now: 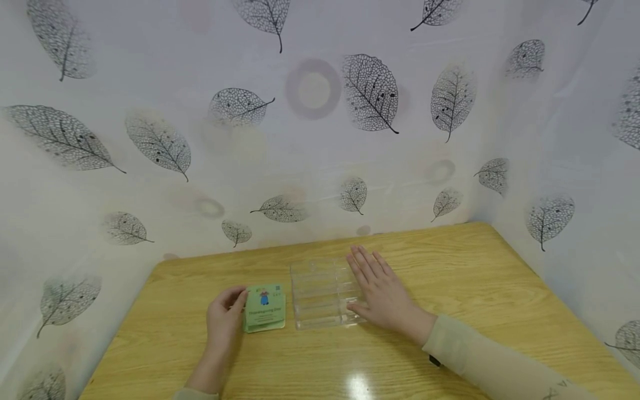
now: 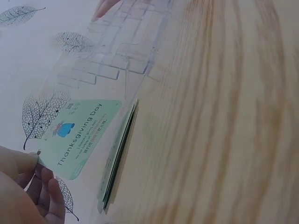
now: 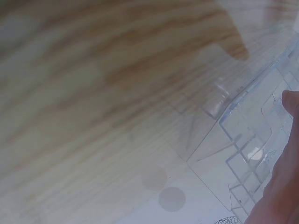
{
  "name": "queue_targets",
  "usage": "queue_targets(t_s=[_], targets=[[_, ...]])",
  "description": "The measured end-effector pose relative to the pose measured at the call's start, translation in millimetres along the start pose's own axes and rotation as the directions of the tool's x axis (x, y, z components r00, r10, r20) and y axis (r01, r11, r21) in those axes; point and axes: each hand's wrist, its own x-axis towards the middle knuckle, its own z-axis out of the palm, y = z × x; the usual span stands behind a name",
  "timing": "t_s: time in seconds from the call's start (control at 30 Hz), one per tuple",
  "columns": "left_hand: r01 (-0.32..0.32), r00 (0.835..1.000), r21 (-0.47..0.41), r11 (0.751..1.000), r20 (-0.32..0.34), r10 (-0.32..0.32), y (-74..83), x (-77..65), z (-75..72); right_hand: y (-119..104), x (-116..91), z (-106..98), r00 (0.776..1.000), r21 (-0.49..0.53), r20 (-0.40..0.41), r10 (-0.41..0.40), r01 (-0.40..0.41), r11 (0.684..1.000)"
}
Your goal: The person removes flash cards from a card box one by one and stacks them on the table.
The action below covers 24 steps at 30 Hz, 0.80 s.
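Observation:
My left hand (image 1: 223, 319) pinches the left edge of a green card (image 1: 264, 307) printed "Thanksgiving Day" with a small figure in blue. In the left wrist view that card (image 2: 77, 137) tilts up above a thin stack of similar cards (image 2: 119, 158) on the table. To its right lies a clear plastic box (image 1: 316, 300) divided into compartments. Over the box's right part my right hand (image 1: 381, 291) lies with its fingers straight and thumb spread. The right wrist view shows the thumb above the transparent compartments (image 3: 243, 149).
The wooden table (image 1: 310, 364) carries all of this. Behind and on both sides hangs a pale sheet (image 1: 320, 155) printed with dark leaves. Its lower edge meets the table's far edge.

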Motion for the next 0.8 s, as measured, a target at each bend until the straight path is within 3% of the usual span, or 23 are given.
queue_targets(t_s=[0.8], targets=[[0.01, 0.999, 0.046, 0.999, 0.033, -0.012, -10.2, 9.0, -4.7, 0.1, -0.1, -0.1, 1.0, 0.004, 0.01, 0.006, -0.006, 1.0]])
